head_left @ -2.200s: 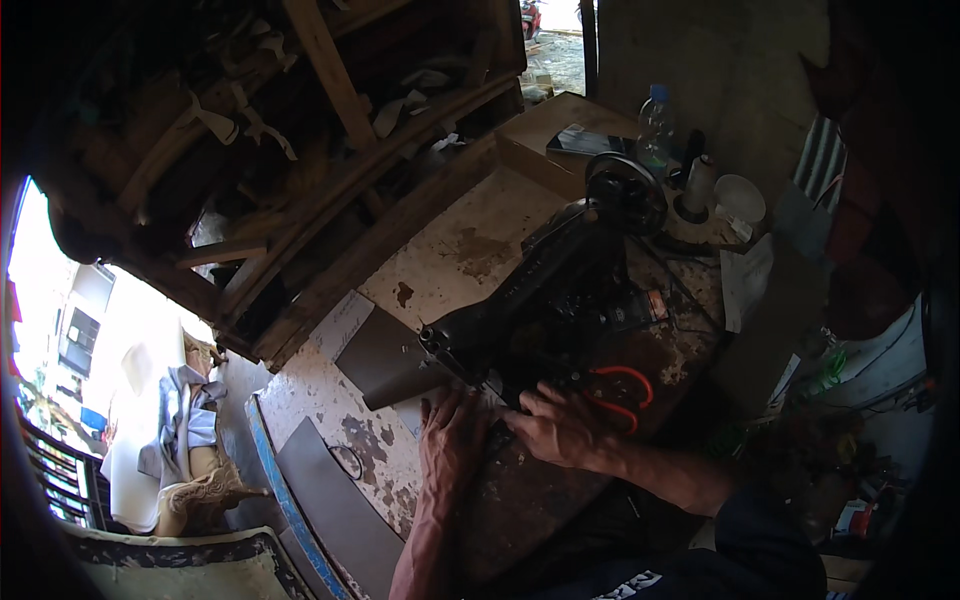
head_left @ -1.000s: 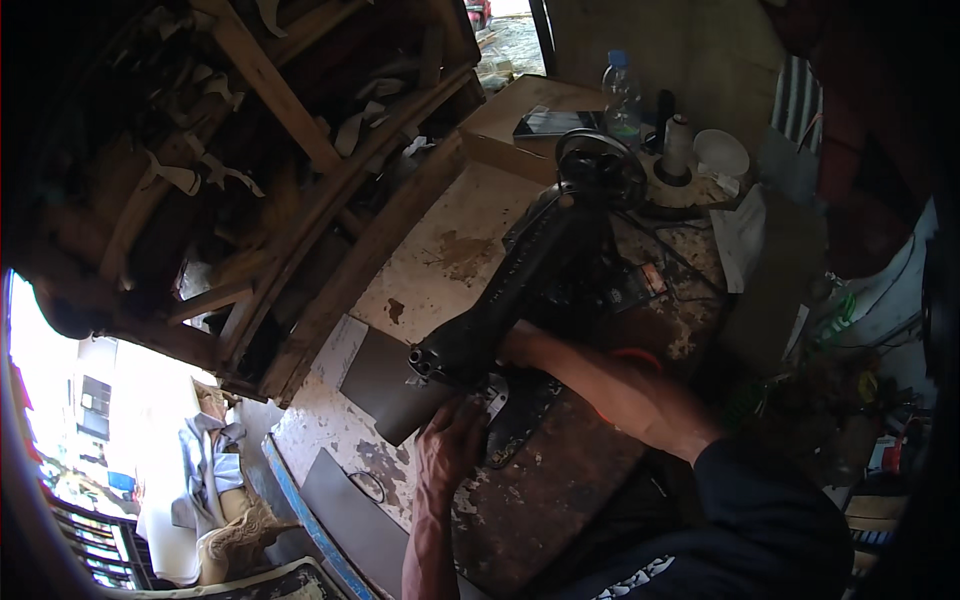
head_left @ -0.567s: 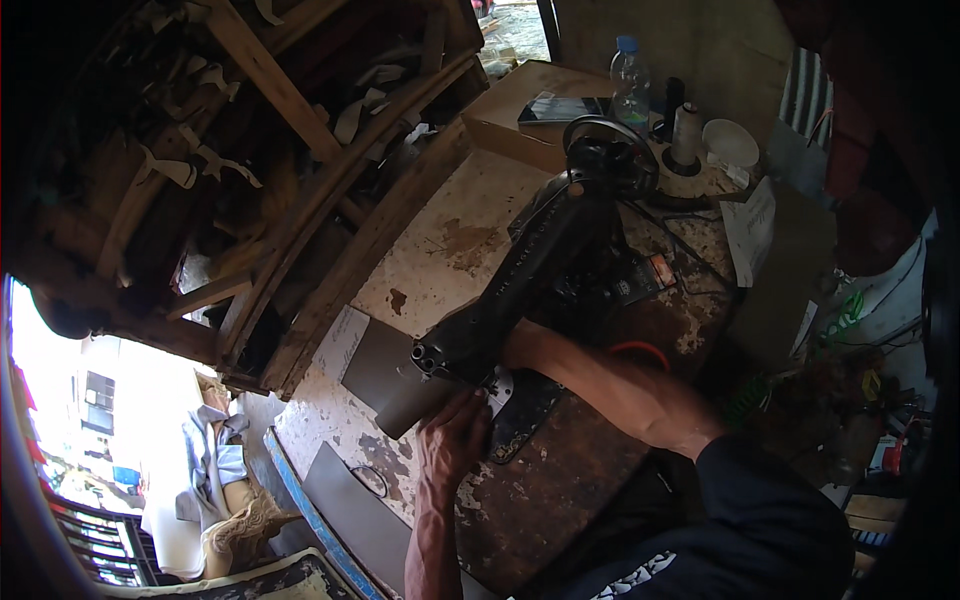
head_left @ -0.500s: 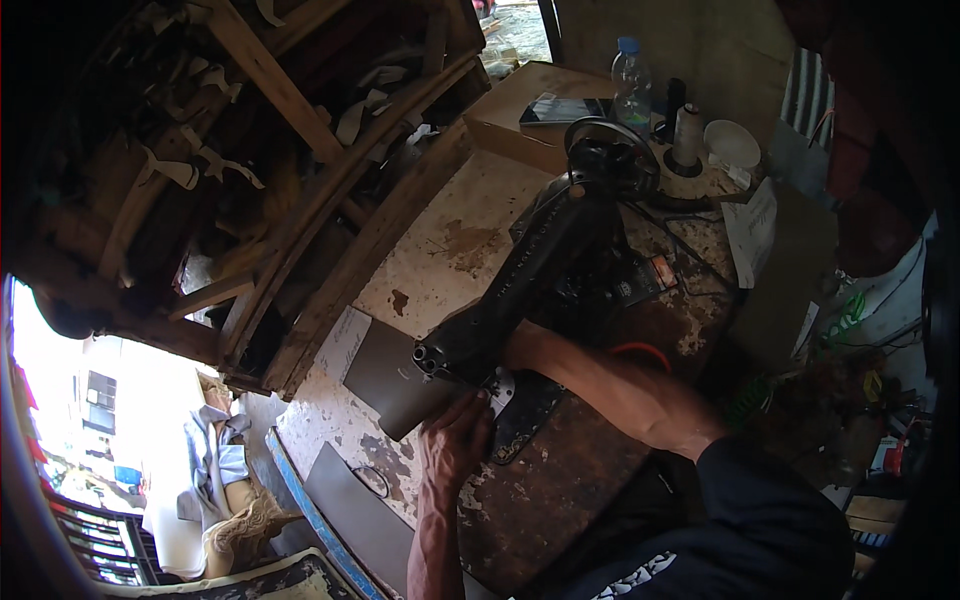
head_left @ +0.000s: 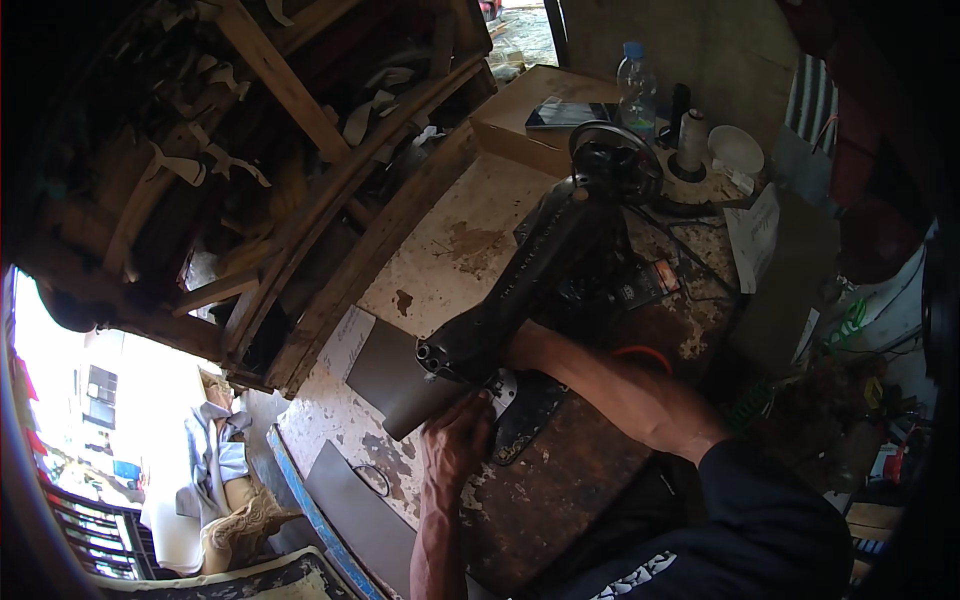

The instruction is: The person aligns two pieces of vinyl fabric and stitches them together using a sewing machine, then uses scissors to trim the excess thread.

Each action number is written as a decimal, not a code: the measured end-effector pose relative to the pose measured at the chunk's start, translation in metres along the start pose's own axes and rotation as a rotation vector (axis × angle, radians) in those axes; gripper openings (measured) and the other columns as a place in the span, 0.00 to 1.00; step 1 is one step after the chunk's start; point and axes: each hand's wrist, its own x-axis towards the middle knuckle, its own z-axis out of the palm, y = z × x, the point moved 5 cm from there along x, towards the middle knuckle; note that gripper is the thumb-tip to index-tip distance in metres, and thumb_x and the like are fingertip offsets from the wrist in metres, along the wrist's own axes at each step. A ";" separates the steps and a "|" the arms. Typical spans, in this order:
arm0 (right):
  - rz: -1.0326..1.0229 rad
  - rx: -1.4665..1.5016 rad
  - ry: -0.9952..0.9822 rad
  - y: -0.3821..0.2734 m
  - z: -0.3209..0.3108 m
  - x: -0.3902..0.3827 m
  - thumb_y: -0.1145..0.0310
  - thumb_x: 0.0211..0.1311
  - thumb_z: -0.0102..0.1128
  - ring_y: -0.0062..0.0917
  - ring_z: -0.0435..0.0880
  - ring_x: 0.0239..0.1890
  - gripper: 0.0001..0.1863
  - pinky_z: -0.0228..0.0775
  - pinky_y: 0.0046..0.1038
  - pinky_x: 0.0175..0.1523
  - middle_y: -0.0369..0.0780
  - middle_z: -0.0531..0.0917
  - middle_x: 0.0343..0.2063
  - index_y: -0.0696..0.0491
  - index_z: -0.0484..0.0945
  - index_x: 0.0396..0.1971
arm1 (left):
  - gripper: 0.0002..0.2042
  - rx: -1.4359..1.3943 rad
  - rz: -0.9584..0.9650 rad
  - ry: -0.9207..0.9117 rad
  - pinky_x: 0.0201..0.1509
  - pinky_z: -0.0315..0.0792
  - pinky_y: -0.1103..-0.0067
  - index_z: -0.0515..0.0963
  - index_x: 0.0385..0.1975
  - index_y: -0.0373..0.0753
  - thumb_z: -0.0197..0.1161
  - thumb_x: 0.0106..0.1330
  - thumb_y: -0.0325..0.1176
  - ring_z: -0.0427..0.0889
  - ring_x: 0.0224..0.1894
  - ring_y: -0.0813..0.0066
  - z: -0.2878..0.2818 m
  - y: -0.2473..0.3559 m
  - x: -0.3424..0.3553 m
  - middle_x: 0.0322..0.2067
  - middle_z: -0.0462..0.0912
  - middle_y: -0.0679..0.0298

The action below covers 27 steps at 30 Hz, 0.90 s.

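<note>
Resting under the head of the black sewing machine (head_left: 545, 290), the grey-brown sheet of leather (head_left: 395, 378) lies flat on the worn, paint-flecked worktable (head_left: 450, 250), with its near edge curling up beside my left hand (head_left: 455, 440). My left hand is closed over that curled edge, fingers bent, just below the machine's needle end. My right forearm passes behind the machine's arm; my right hand itself is hidden there, so I cannot tell whether it is open or closed.

A dark shaped leather piece (head_left: 525, 425) lies just right of my left hand, partly under the machine. A second grey strip (head_left: 350, 505) lies near the table's front edge with a small ring (head_left: 372, 480) on it. An orange-handled tool (head_left: 640, 352) shows just beyond my right forearm.

At the far end of the machine sits its handwheel (head_left: 610, 160). Beyond it stand a clear plastic bottle with a blue cap (head_left: 637, 95), a white thread cone (head_left: 690, 140) and a white bowl (head_left: 735, 150). A cardboard box (head_left: 530, 130) with a phone (head_left: 570, 115) on top lies to their left. Wooden shelving (head_left: 300, 150) stuffed with scraps runs along the table's left side.
</note>
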 end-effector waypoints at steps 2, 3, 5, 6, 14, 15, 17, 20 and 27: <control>0.016 0.031 -0.004 0.001 0.000 -0.001 0.63 0.73 0.62 0.23 0.81 0.58 0.25 0.72 0.29 0.65 0.40 0.83 0.60 0.51 0.74 0.67 | 0.13 -0.024 0.000 0.025 0.56 0.81 0.66 0.87 0.50 0.41 0.67 0.68 0.34 0.88 0.49 0.56 0.000 -0.006 0.000 0.49 0.89 0.56; 0.024 0.050 -0.008 0.001 0.001 0.000 0.63 0.73 0.62 0.22 0.81 0.58 0.26 0.72 0.29 0.65 0.40 0.83 0.60 0.51 0.74 0.67 | 0.13 -0.023 0.008 0.014 0.56 0.81 0.66 0.87 0.50 0.41 0.67 0.68 0.34 0.88 0.49 0.56 0.000 -0.008 0.000 0.50 0.88 0.56; 0.048 0.102 -0.014 0.002 -0.001 0.000 0.63 0.73 0.62 0.22 0.81 0.58 0.26 0.72 0.29 0.65 0.40 0.83 0.60 0.51 0.73 0.68 | 0.13 -0.017 0.019 0.007 0.56 0.81 0.66 0.87 0.50 0.41 0.66 0.68 0.33 0.88 0.49 0.55 0.000 -0.010 0.001 0.50 0.88 0.56; 0.065 0.141 -0.020 0.001 -0.001 0.001 0.63 0.73 0.62 0.22 0.81 0.58 0.26 0.72 0.29 0.65 0.40 0.83 0.60 0.50 0.73 0.68 | 0.13 -0.012 0.033 0.008 0.56 0.81 0.66 0.87 0.50 0.41 0.66 0.68 0.33 0.88 0.49 0.55 0.000 -0.010 0.001 0.50 0.88 0.56; 0.172 0.454 0.072 0.023 0.008 0.001 0.66 0.77 0.58 0.20 0.80 0.57 0.31 0.72 0.27 0.66 0.37 0.82 0.60 0.47 0.63 0.76 | 0.11 -0.003 0.045 0.051 0.52 0.81 0.63 0.87 0.47 0.42 0.66 0.68 0.35 0.88 0.46 0.52 -0.005 0.002 0.008 0.46 0.88 0.53; 0.169 0.450 0.073 0.027 0.007 -0.002 0.66 0.77 0.58 0.20 0.80 0.57 0.31 0.72 0.27 0.66 0.37 0.82 0.60 0.47 0.63 0.76 | 0.12 0.017 -0.042 0.000 0.53 0.80 0.62 0.86 0.49 0.40 0.64 0.70 0.36 0.87 0.47 0.49 -0.003 0.000 0.009 0.45 0.88 0.51; 0.081 0.308 0.075 0.010 0.004 0.004 0.63 0.77 0.58 0.20 0.81 0.56 0.30 0.73 0.26 0.64 0.33 0.82 0.60 0.45 0.65 0.76 | 0.14 0.046 -0.140 -0.041 0.54 0.78 0.60 0.85 0.50 0.39 0.63 0.71 0.38 0.86 0.48 0.47 -0.006 -0.008 0.005 0.45 0.87 0.49; 0.458 0.506 0.142 -0.008 -0.016 -0.009 0.59 0.76 0.58 0.24 0.82 0.56 0.26 0.74 0.29 0.62 0.37 0.84 0.57 0.44 0.73 0.71 | 0.15 0.013 -0.173 -0.001 0.54 0.78 0.59 0.85 0.51 0.41 0.62 0.71 0.40 0.86 0.47 0.45 -0.014 -0.018 -0.003 0.45 0.87 0.47; 0.568 -0.370 -0.178 -0.079 -0.086 -0.079 0.61 0.65 0.65 0.42 0.84 0.53 0.17 0.76 0.44 0.59 0.48 0.86 0.46 0.51 0.85 0.51 | 0.12 0.096 -0.272 0.001 0.45 0.81 0.59 0.87 0.48 0.42 0.64 0.69 0.37 0.88 0.36 0.49 -0.035 -0.004 -0.054 0.33 0.88 0.50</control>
